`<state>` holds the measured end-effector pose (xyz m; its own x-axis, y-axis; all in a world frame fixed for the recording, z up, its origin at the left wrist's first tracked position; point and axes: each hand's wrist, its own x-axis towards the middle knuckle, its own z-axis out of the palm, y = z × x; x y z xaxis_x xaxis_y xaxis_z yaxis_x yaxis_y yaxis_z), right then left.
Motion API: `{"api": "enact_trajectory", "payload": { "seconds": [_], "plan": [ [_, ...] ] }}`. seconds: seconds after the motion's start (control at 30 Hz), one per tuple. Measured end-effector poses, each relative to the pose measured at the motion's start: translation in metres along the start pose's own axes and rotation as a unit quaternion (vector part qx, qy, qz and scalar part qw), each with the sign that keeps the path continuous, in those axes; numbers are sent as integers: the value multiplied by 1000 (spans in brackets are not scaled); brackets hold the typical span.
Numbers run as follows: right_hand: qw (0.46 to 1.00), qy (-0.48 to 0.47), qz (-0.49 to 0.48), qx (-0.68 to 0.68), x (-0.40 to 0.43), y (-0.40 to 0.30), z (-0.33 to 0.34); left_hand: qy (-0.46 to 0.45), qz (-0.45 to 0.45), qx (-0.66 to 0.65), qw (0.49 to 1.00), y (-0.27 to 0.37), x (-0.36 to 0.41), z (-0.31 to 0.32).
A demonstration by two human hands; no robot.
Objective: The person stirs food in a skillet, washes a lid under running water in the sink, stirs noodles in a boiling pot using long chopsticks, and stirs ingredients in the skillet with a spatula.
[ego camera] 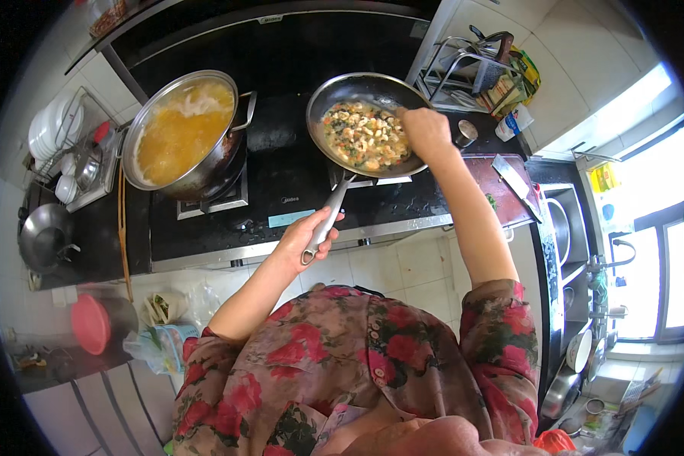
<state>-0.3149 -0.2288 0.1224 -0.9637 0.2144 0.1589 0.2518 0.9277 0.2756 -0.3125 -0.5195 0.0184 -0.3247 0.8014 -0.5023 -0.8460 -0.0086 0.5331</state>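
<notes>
My left hand (308,239) is wrapped around the long metal handle (328,219) of a frying pan (330,97). The pan sits over the right burner, its handle toward me. In it lies a wet, chopped mixture (367,134) of pale pieces, dark greens and orange bits. Over the pan's right side, my right hand (427,134) is closed in a fist on a cooking utensil, which the hand mostly hides. Left of the pan, a large two-handled steel pot (205,176) holds bubbling, foamy yellow liquid (182,137).
A cleaver (513,179) lies on a reddish cutting board (479,171) at right. A small metal cup (465,134) stands behind it, near a knife rack (461,62). Long chopsticks (122,228) jut over the counter's left front edge. A sink (573,222) lies far right.
</notes>
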Motion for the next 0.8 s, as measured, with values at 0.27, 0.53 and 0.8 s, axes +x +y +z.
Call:
{"api": "enact_trajectory", "payload": {
  "seconds": [0.27,0.53,0.8],
  "plan": [
    [996,-46,-62,-34,-55,0,-46,6,3,13,1000,1,0,0],
    [999,-43,-4,-22,-101,-11,-38,-15,-4,7,1000,1,2,1],
    [995,-93,37,-24,-141,-12,-74,-12,3,16,1000,1,-1,-1]
  ]
}}
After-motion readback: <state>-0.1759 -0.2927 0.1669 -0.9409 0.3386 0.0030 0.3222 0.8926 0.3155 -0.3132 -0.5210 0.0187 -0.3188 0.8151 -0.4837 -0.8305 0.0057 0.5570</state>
